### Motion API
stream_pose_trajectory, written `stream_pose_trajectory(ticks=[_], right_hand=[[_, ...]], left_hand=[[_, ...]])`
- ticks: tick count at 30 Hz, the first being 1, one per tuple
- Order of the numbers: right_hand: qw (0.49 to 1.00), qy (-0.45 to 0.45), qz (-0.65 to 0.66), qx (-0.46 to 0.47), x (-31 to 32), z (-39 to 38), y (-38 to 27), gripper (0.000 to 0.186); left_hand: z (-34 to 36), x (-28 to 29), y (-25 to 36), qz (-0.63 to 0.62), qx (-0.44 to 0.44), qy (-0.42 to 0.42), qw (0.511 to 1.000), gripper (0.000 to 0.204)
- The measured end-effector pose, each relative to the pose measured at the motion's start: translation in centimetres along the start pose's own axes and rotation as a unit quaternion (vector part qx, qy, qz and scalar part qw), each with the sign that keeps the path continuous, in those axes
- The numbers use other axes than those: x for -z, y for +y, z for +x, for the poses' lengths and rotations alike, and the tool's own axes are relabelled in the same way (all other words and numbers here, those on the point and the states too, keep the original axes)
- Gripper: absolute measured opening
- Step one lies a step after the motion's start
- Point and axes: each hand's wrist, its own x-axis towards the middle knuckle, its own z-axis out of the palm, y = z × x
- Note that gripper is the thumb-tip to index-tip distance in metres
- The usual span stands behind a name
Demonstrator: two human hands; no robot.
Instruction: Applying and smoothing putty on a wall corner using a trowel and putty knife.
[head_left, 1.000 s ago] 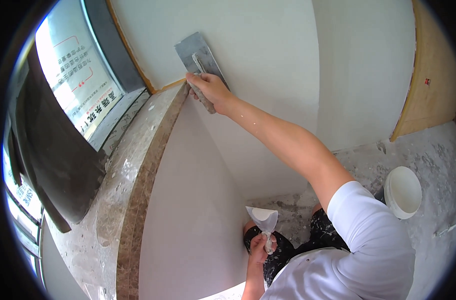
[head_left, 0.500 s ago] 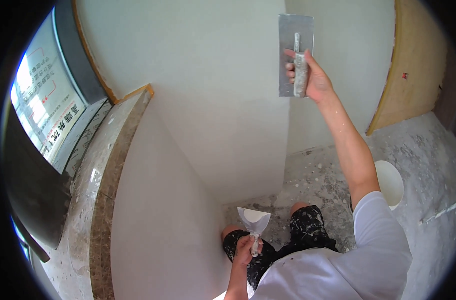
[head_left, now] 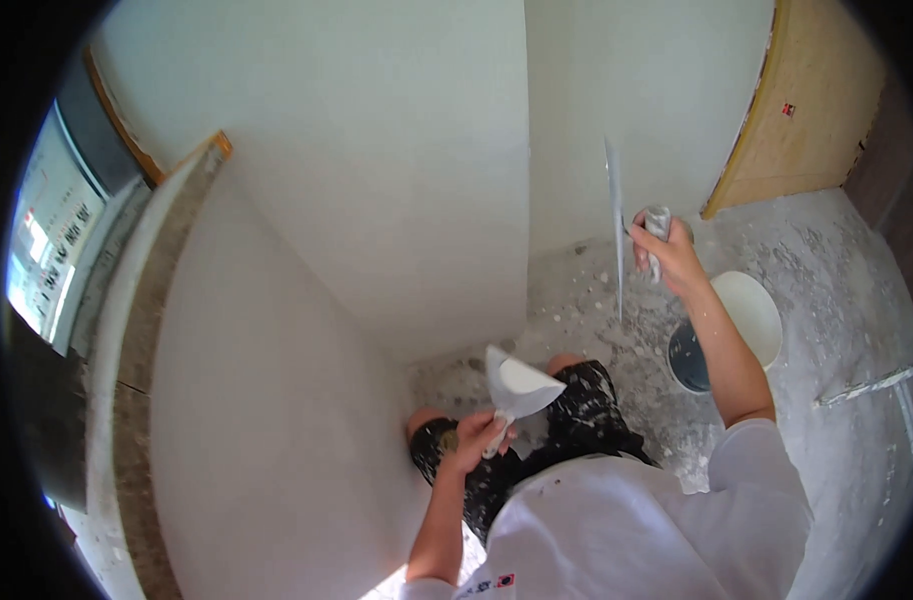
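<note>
My right hand (head_left: 674,258) is wrapped round the pale, crusted handle of a plastering trowel (head_left: 615,225). Its metal blade is seen nearly edge-on, standing upright in front of the wall and apart from my body. Lower down, before my thighs, my left hand (head_left: 479,438) grips the handle of a putty knife (head_left: 517,385). White putty covers part of its broad, flared blade, which points up and to the right. The two tools are apart from each other.
White walls (head_left: 397,150) meet at an outer corner ahead. A stone-topped ledge (head_left: 142,370) and a window (head_left: 57,230) lie left. Behind my right forearm stand a white bucket (head_left: 752,305) and a dark bucket (head_left: 688,358) on the spattered floor. A wooden panel (head_left: 802,100) is far right.
My right hand has come down and away from the wall, turning the trowel from face-on to edge-on. My left hand has raised the putty knife slightly and tilted it rightward. The view has shifted right.
</note>
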Motion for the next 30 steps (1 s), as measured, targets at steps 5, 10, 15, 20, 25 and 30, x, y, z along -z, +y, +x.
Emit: stream_pose_trajectory(ticks=[5, 10, 15, 20, 25, 30], right_hand=[[0.953, 0.075, 0.267, -0.120, -4.4, -7.2, 5.3, 0.025], [0.884, -0.160, -0.295, -0.327, 6.1, -12.1, 5.3, 0.023], [0.876, 0.028, -0.480, -0.041, 20.8, -17.4, 1.9, 0.054], [0.915, 0.227, -0.305, -0.136, 28.3, -19.9, -3.3, 0.026], [0.872, 0.205, -0.361, -0.259, 35.7, -22.0, -0.2, 0.036], [0.664, 0.040, -0.721, -0.193, 40.2, -16.8, 14.9, 0.037]], left_hand=[[7.2, -5.3, 0.0, 0.052, 0.042, -0.180, 0.981, 0.029], [8.2, -7.5, -2.1, -0.130, -0.016, -0.194, 0.972, 0.028], [6.0, -6.0, -3.2, -0.132, 0.015, -0.087, 0.987, 0.035], [7.5, -6.4, -6.6, -0.150, 0.042, -0.094, 0.983, 0.038], [9.1, -8.9, -5.6, -0.135, 0.079, -0.091, 0.983, 0.038], [9.7, -10.0, -5.4, -0.087, 0.107, -0.038, 0.990, 0.036]])
